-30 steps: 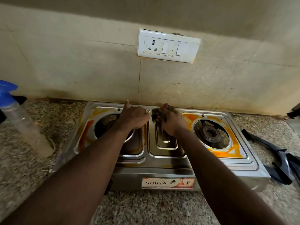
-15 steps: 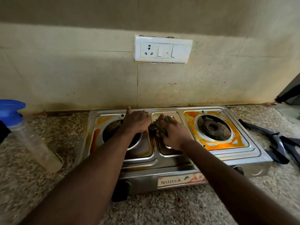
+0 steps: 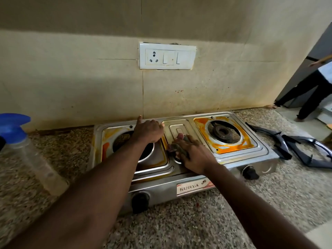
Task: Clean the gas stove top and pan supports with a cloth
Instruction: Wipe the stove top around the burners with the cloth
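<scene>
Right hand (image 3: 195, 155) presses crumpled cloth (image 3: 180, 136) — onto steel stove (image 3: 260, 153).

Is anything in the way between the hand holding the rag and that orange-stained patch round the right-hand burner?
Nothing visible. The right hand presses the crumpled dark cloth on the steel stove's middle panel, with only bare metal before the orange stain. The black pan supports lie off the stove, on the speckled counter.
</scene>
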